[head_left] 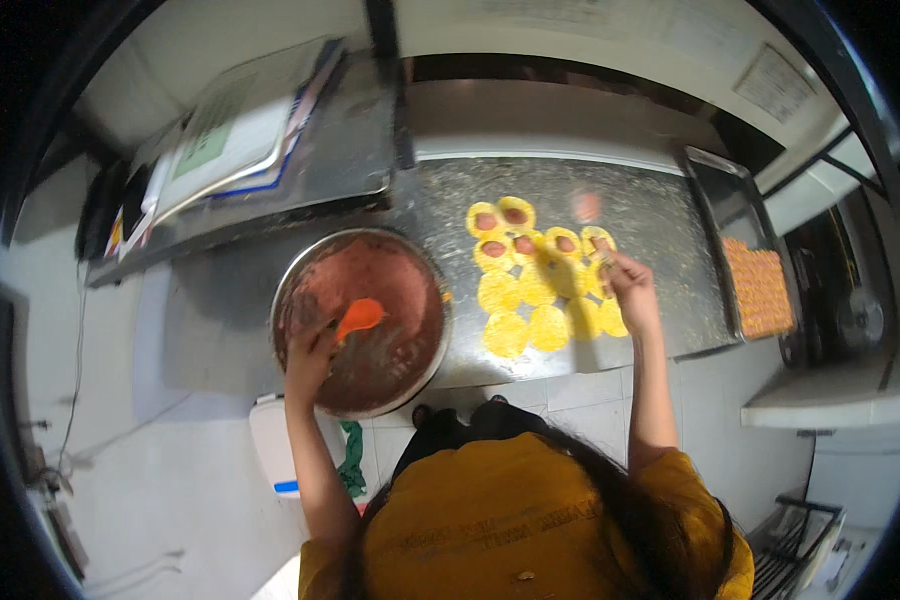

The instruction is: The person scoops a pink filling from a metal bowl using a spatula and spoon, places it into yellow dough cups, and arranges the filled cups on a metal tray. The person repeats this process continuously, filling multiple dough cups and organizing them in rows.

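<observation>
A large steel bowl [446,330] of pink minced filling [370,265] stands at the table's front left. My left hand [311,352] is inside it, closed around an orange spoon [362,315] whose head lies over the filling. Several round yellow wrappers [507,334] are laid in rows on the dark tabletop; the farther ones carry lumps of filling [515,216]. My right hand [630,285] is closed, fingertips pinched together at the right-hand filled wrapper [597,236]. What those fingers hold, if anything, is hidden. Beyond it, a blurred pink patch [587,206] shows above the table.
At the right end, a metal tray [722,200] holds packed rows of small orange pieces [758,290]. A dark raised shelf [355,140] at the back left bears papers and folders [235,125]. Below the bowl stands a white bin-like container [275,440].
</observation>
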`<state>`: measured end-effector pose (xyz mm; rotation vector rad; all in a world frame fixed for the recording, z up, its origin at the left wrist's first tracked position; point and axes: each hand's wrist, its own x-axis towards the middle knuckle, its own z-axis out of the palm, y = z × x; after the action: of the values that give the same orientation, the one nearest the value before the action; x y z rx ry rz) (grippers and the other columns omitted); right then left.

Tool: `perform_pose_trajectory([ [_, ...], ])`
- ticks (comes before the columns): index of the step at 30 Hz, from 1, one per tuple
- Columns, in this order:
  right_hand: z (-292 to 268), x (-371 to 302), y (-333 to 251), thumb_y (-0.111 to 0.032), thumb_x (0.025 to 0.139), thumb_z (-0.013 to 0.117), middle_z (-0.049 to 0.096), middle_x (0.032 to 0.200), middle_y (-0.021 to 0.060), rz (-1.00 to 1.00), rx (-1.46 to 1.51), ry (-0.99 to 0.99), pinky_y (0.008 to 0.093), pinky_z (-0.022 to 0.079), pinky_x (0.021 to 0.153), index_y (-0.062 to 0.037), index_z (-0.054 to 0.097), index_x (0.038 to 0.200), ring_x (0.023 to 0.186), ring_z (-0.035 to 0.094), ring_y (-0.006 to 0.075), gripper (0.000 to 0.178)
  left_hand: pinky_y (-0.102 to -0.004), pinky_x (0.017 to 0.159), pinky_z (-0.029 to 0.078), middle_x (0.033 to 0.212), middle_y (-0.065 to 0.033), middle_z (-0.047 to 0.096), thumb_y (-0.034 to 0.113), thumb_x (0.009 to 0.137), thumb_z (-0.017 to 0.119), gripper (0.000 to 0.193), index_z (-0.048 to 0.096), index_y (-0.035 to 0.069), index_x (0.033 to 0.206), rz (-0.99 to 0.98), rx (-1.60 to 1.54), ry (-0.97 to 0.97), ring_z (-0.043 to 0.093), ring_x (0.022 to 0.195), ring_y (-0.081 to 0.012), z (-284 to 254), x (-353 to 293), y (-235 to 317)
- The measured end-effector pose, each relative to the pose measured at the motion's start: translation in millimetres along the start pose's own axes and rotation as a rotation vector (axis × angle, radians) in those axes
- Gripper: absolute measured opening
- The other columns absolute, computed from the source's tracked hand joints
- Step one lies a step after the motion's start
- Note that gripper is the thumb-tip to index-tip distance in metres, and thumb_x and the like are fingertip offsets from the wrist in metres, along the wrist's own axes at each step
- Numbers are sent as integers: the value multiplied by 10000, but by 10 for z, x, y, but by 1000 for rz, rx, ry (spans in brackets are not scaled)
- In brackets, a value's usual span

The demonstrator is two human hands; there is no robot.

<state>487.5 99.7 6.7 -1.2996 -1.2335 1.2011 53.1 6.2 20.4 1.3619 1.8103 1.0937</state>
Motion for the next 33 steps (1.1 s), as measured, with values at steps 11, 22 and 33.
perform_pose_trajectory([
  [11,1910,7,-661,46,699,483,613,1019,165,-519,-751,-748,333,451,745,-70,618,1071,812,607,288,412,-232,449,343,619,13,524,151,845,512,207,621,-19,892,-48,-240,-28,449,520,-58,-267,82,-223],
  [22,2650,-38,-276,-131,746,513,633,715,122,-861,-1590,-802,342,506,561,-92,647,689,672,645,235,151,-305,444,371,518,-140,488,127,820,527,196,571,-30,712,57,145,443,481,431,-178,-464,-117,-627],
  [33,2975,-274,-111,-152,789,501,640,815,127,-547,-1581,-874,365,509,670,-63,639,807,782,637,271,165,-321,425,321,483,-134,377,109,816,521,198,492,-18,666,43,22,556,316,425,-179,-327,-272,-689],
])
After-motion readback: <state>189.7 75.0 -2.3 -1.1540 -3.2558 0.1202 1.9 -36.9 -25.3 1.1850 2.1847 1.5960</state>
